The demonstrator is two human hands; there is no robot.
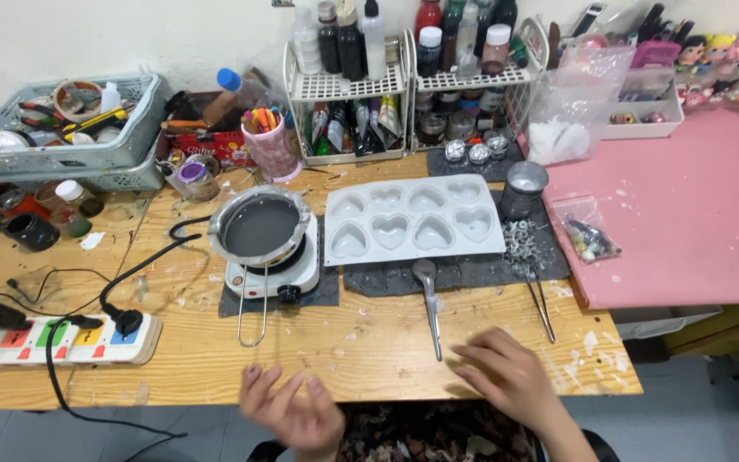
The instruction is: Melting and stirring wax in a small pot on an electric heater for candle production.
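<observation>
My left hand [292, 409] hovers at the wooden table's [369, 334] near edge, fingers spread, holding nothing. My right hand [506, 375] lies flat on the table edge, fingers apart, just right of a metal spoon [428, 301]. Beyond them a white heart-cavity mould [412, 220] sits on a dark mat. To its left a metal pot [260, 226] with a wire handle rests on a small white electric hotplate [274, 272]. Long tweezers [540, 301] lie right of the spoon.
A power strip [53, 338] with a black plug lies at the left. Grey baskets [62, 137] of tools, a pink pen cup [271, 145], white racks of bottles [404, 77], a metal jar [525, 184] and a pink table [686, 214] surround the work area.
</observation>
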